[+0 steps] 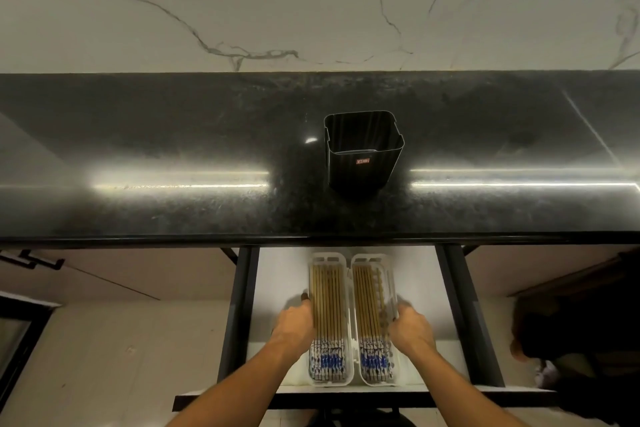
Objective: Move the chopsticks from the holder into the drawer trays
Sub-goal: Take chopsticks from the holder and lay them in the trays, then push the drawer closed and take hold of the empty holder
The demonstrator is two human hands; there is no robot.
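Black holder (363,163) stands upright at frame centre on the dark glossy bench (173,149), nothing visible inside it. Marble-veined wall (242,3) fills the top of the frame.

Drawer (277,288) is pulled out below the bench edge, lower centre. Two white trays (349,288) sit in it side by side, touching, long axis running away from the camera. Chopsticks (329,308) fill the left tray in a flat row; a second row (370,312) lies in the right tray, which has some bare slots along its right side. Blue-and-white patterned ends point toward the camera, plain wooden ends toward the bench.

Left hand (296,326) is against the outer left wall of the left tray, fingers curled over its rim, touching the outermost chopsticks. Right hand (410,326) mirrors it on the outer right wall of the right tray, fingers curled at the rim. Whether either hand actually pinches a chopstick: cannot tell.
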